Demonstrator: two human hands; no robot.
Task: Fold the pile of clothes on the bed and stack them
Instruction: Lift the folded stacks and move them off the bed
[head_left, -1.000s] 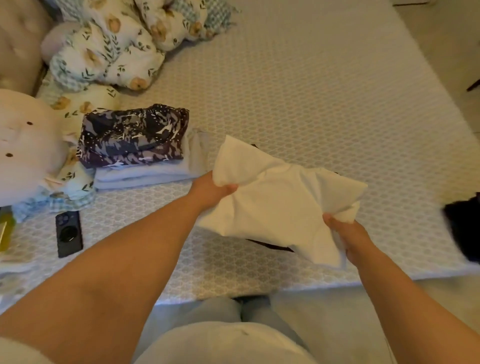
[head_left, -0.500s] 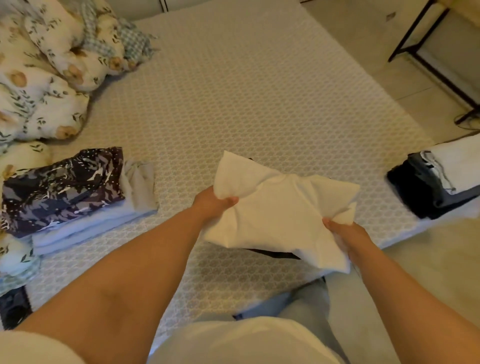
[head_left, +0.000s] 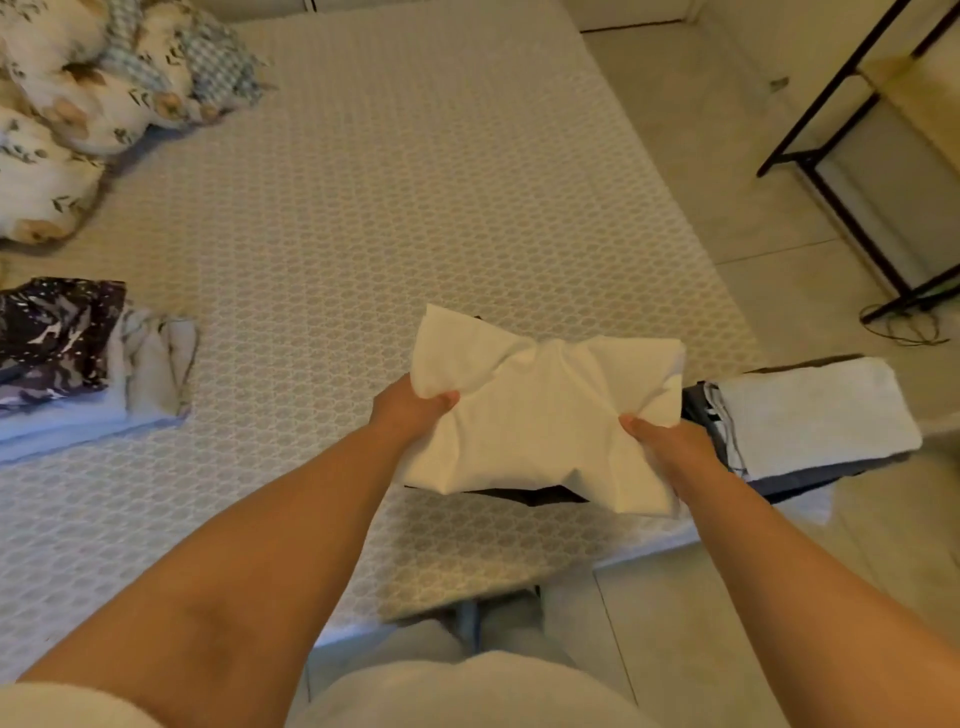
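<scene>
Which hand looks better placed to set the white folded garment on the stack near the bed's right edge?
Right, probably. The right hand grips the white folded garment on the side directly beside the right stack, while the left hand holds the far side.

Left hand (head_left: 410, 410) and right hand (head_left: 670, 441) grip a folded white garment (head_left: 540, 421) above the bed (head_left: 415, 208).

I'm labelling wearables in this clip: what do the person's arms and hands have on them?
Nothing shows on the left hand or right hand: no rings, watch or gloves. Both forearms are bare; a pale short sleeve shows at the left upper arm.
</scene>
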